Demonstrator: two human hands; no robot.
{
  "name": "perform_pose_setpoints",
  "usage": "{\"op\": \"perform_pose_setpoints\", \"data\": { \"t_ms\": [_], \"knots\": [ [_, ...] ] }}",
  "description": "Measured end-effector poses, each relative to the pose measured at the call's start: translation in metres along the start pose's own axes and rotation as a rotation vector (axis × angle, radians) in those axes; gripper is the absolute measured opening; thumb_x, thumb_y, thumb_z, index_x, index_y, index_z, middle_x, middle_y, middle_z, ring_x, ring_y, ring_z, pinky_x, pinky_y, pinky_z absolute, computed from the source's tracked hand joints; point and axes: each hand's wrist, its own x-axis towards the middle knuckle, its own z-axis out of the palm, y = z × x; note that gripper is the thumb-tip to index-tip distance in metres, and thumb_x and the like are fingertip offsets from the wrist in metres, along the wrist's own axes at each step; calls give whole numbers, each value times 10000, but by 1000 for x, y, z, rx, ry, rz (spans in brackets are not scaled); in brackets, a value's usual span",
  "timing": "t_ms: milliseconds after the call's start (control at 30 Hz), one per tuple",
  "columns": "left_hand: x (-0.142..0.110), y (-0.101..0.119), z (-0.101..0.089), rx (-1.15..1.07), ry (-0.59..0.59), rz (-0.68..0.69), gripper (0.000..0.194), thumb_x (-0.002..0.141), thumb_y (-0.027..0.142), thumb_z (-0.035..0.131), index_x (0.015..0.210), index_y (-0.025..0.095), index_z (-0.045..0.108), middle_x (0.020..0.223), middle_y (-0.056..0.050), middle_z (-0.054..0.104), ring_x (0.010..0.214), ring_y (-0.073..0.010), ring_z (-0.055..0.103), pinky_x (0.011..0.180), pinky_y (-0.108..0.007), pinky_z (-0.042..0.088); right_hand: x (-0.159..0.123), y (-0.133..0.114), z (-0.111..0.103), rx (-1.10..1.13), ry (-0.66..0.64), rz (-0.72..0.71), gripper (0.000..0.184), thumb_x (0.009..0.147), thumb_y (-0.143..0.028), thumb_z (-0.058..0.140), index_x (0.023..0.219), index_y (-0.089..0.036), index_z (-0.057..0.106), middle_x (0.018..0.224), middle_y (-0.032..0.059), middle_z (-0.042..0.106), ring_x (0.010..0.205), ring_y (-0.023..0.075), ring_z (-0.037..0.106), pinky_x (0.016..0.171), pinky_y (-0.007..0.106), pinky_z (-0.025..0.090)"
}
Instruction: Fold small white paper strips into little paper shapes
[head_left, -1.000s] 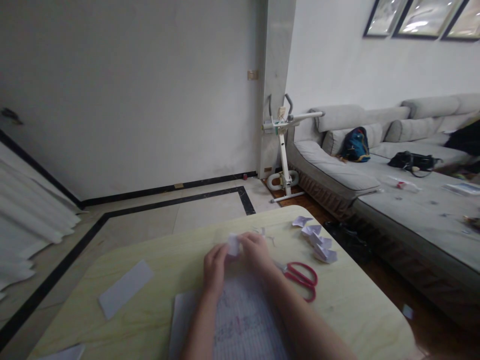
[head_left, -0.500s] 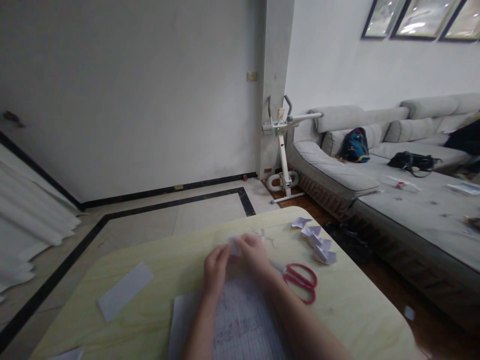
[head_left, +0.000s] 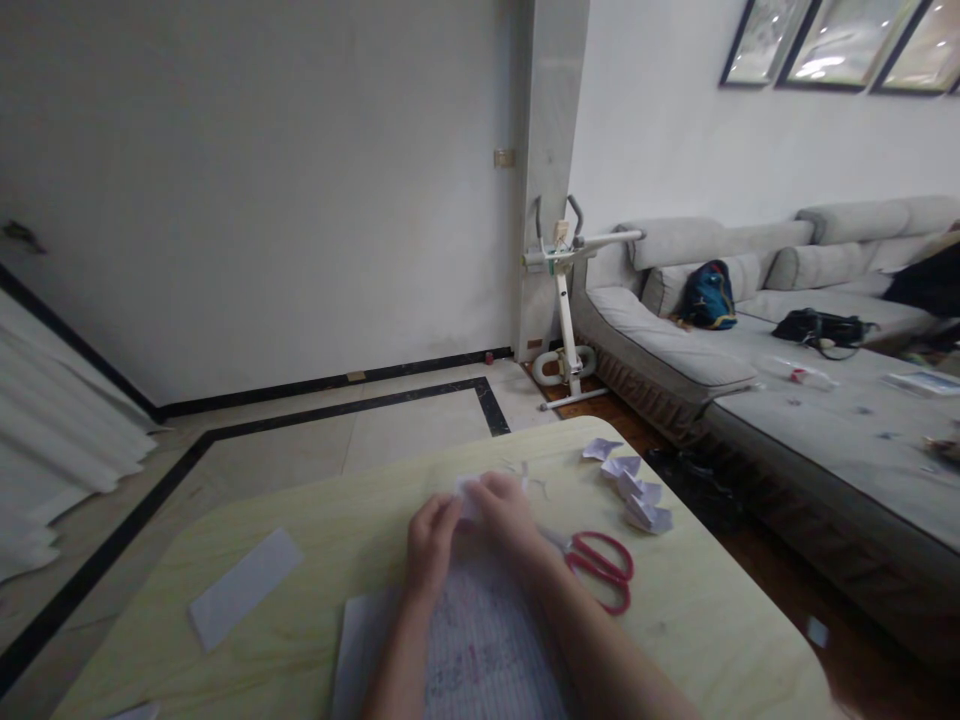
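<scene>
My left hand (head_left: 431, 540) and my right hand (head_left: 510, 515) meet over a pale yellow table (head_left: 315, 520), both pinched on a small folded piece of white paper (head_left: 466, 490). Under my forearms lies a lined notebook page (head_left: 480, 650). Red-handled scissors (head_left: 600, 567) rest on the table just right of my right wrist. Several small folded paper pieces (head_left: 634, 488) lie in a row near the table's right edge.
A white paper strip (head_left: 244, 585) lies on the table's left part. Beyond the table stand a white exercise machine (head_left: 562, 300) and a grey sofa (head_left: 787, 370) with a blue backpack (head_left: 709, 293) and a black bag (head_left: 821, 325). Tiled floor lies to the left.
The folded paper has sunk a little lower between my fingers. My hands stay in the same spot; the view has shifted only slightly.
</scene>
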Motion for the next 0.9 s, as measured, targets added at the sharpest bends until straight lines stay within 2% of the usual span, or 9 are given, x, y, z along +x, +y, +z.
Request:
{"op": "perform_pose_setpoints", "data": {
  "t_ms": [167,367,600,733,900],
  "knots": [
    [0,0,-1,1,-13,0,225,747,371,568,690,156,603,628,21,594,619,-138,567,590,-212,437,0,2,1,63,29,15,214,701,-316,556,556,-165,513,524,-42,459,527,98,426,492,201,333],
    [-1,4,-1,-3,21,-21,204,725,355,567,688,157,601,635,14,589,624,-147,555,573,-215,438,0,5,0,65,-6,9,165,686,-255,539,553,-167,497,535,-45,445,537,97,418,501,194,339],
    [0,7,2,82,27,79,238,743,387,533,672,167,590,651,-1,585,668,-169,539,605,-224,427,1,6,1,113,-9,6,143,680,-247,557,577,-166,499,548,-44,451,552,98,428,519,193,350],
    [0,4,2,56,22,61,247,744,400,537,654,172,572,630,11,562,649,-158,524,591,-214,413,1,7,1,120,-9,37,199,702,-299,551,563,-166,501,532,-44,437,529,95,417,508,200,345],
    [-1,0,1,43,10,28,272,743,420,533,651,166,563,601,14,538,612,-152,510,559,-213,400,3,6,-1,136,-14,60,163,687,-273,542,569,-166,513,536,-38,458,525,98,419,498,200,343]
  ]
}}
